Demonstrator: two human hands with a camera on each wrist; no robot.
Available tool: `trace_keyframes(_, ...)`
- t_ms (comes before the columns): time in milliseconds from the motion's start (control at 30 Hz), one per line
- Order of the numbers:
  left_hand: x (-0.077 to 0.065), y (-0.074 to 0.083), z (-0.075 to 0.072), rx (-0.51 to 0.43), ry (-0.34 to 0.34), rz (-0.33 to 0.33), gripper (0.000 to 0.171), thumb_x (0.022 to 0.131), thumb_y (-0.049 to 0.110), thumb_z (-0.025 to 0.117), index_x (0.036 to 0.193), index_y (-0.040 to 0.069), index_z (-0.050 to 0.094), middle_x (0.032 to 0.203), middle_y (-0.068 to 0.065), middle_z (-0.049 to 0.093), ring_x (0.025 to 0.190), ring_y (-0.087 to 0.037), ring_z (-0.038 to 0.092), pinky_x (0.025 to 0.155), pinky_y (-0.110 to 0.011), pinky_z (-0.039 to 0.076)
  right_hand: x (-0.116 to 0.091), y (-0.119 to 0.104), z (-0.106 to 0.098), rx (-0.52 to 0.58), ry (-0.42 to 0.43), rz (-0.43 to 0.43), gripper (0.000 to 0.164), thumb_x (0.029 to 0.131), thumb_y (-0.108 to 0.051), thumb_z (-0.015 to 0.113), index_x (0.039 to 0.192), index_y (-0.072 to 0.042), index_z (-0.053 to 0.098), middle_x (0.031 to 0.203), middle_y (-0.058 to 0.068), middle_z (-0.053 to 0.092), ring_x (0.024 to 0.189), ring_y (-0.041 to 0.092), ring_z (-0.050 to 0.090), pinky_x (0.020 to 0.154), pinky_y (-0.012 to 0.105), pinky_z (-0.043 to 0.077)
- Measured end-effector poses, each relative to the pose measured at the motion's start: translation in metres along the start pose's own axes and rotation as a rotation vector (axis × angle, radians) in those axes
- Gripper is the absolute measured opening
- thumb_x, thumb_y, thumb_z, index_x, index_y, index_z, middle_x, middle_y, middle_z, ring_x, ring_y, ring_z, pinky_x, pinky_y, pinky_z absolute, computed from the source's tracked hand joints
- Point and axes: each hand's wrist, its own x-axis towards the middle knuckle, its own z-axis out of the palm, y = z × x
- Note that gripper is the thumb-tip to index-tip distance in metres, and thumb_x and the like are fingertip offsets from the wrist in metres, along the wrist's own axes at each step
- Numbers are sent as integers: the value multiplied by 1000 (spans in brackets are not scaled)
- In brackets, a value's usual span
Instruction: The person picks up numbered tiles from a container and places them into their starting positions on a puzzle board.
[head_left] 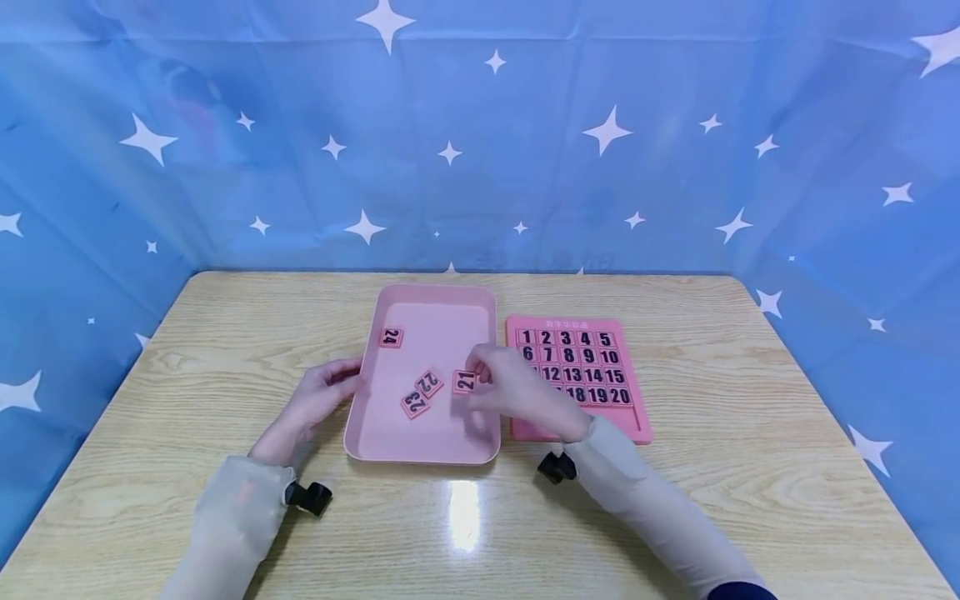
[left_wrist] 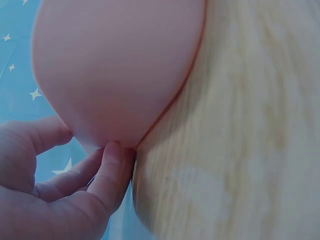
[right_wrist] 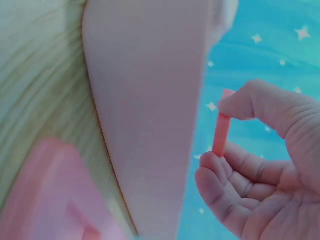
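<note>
My right hand (head_left: pixel 517 385) is over the right side of the pink tray (head_left: pixel 390 442). Thumb and fingers pinch the number tile 21 (head_left: pixel 464 381), which appears edge-on as a slim pink tile (right_wrist: pixel 221 130) in the right wrist view. At the tray's left wall is my left hand (head_left: pixel 324 396), holding the side with thumb and fingertips. Inside the tray lie tile 24 (head_left: pixel 391 337), tile 22 (head_left: pixel 429 383) and tile 23 (head_left: pixel 415 404), turned at various angles. To the right is a pink number board (head_left: pixel 637 408) with rows of tiles; my right hand hides some of them.
The tray and board stand side by side on a light wooden table (head_left: pixel 735 433). A blue curtain (head_left: pixel 525 183) with white stars hangs behind and at both sides. Dark wrist cameras sit on both sleeves.
</note>
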Motion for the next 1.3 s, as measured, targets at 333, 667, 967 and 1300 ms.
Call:
trace_keyframes(333, -1, -2, -1, 0, 3, 5, 44, 91, 4, 55, 129, -15, 44, 127, -31, 50, 91, -3, 53, 79, -14, 46, -39, 23, -14, -33, 147, -35, 24, 66, -2, 73, 86, -4, 59, 77, 1, 56, 70, 15, 53, 62, 24, 50)
trace_keyframes(667, -2, -1, -2, -3, -5, -6, 45, 92, 6, 54, 131, -14, 43, 129, -31, 48, 91, -1, 52, 78, -13, 46, -69, 33, -16, -110, 165, 213, 27, 71, -18, 80, 79, -5, 57, 67, 1, 54, 59, 12, 47, 51, 22, 43)
trace_keyframes(967, -2, 1, -2, 14, -8, -1, 44, 92, 6, 54, 130, -14, 43, 129, -30, 48, 97, -7, 53, 79, -13, 45, -76, 39, -6, -133, 121, 353, 27, 65, -10, 79, 72, -7, 53, 62, -1, 54, 52, 11, 49, 45, 21, 44)
trace_keyframes(1300, -2, 2, -1, 10, -9, 6, 44, 92, 6, 54, 130, -14, 43, 129, -31, 48, 94, -5, 52, 79, -12, 45, -71, 40, -2, -128, 109, 416, 28, 65, -14, 77, 63, -9, 50, 56, -1, 49, 46, 10, 41, 40, 21, 35)
